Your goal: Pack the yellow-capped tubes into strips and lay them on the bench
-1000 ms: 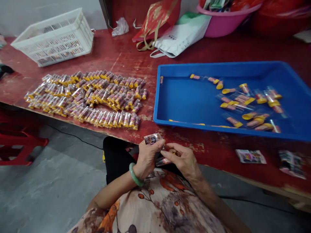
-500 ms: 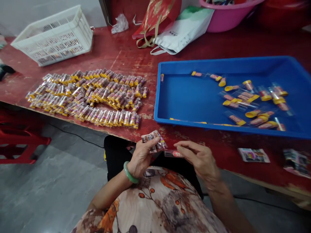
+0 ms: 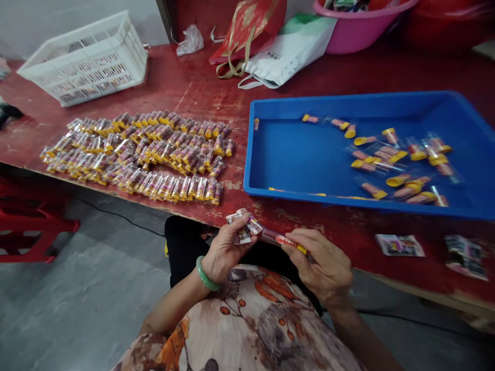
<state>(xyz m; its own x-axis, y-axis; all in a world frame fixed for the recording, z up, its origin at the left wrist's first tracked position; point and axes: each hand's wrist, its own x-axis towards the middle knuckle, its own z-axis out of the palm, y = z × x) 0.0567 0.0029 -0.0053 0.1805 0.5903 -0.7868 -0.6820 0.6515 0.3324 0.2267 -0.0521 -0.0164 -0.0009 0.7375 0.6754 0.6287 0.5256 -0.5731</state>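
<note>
My left hand point(image 3: 224, 255) is closed around small printed packets point(image 3: 243, 235), thumb on top, above my lap at the table's front edge. Out of its fingertips a packet points to the right. My right hand point(image 3: 327, 265) pinches a clear plastic tube point(image 3: 291, 242) with a red-and-white label and a yellow end. The tube's clear end reaches left to the packets; whether one is inside it I cannot make out. Similar yellow-ended tubes point(image 3: 369, 188) lie scattered in the blue tray point(image 3: 309, 198) beyond my right hand.
Rows of filled yellow-ended tubes point(image 3: 170, 185) cover the left of the red table point(image 3: 216, 93). Behind them stands a white plastic basket point(image 3: 96, 59). Bags point(image 3: 290, 56) and a pink basin point(image 3: 356, 31) are at the back. A flat packet point(image 3: 400, 245) and another packet point(image 3: 466, 257) lie at right.
My right hand has turned and moved slightly right, and the tube's yellow end now shows in its fingers. The packets in my left hand have shifted, one now pointing toward the tube.
</note>
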